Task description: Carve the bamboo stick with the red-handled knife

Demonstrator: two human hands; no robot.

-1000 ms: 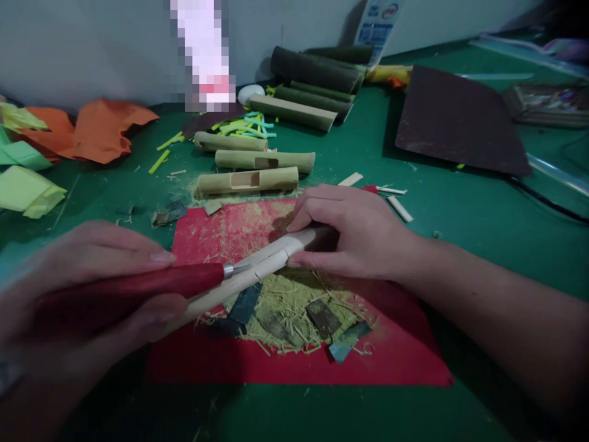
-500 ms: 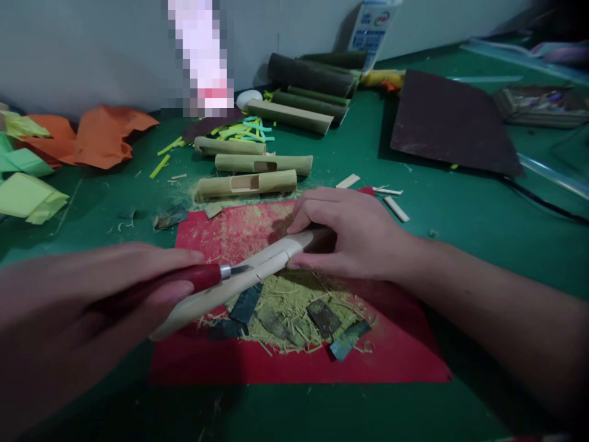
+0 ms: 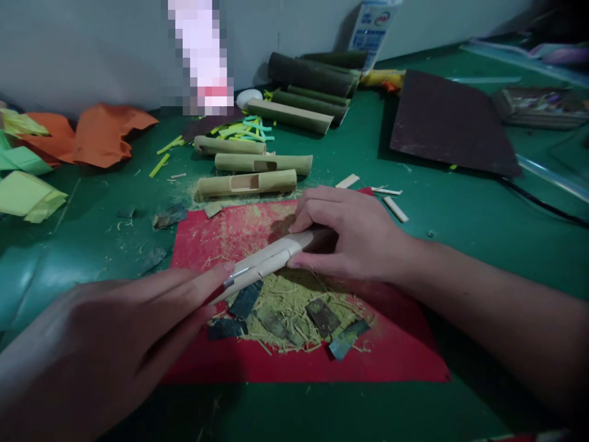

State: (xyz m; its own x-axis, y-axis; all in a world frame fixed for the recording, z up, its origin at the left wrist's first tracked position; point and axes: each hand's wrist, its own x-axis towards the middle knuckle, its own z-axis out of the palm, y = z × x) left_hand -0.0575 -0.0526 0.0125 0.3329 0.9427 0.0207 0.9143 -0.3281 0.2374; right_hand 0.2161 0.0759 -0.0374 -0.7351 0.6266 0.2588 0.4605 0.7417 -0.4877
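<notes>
My right hand (image 3: pixel 356 230) is closed round the far end of a peeled bamboo piece (image 3: pixel 271 253), which slants toward my lower left with a split along its side. In my closed left hand (image 3: pixel 156 313) is a carving knife (image 3: pixel 230 280); its metal collar and short blade show, and the fingers cover its handle. The blade lies at the split. Part of the bamboo's near end is hidden by the left hand. Below lies a red sheet (image 3: pixel 396 350), strewn with pale shavings (image 3: pixel 285 307) and dark bark chips (image 3: pixel 323 314).
Behind the sheet lie notched bamboo tubes (image 3: pixel 276 182), with dark green bamboo lengths (image 3: pixel 313 73) farther back. Crumpled orange paper (image 3: pixel 103 135) is at left. A dark board (image 3: pixel 451 126) and a small tray of bits (image 3: pixel 538 101) stand at right on the green table (image 3: pixel 350 408).
My left hand has shifted its hold and turned, with its fingers now forward over the knife's handle, hiding the red. The right hand and bamboo stay nearly in place.
</notes>
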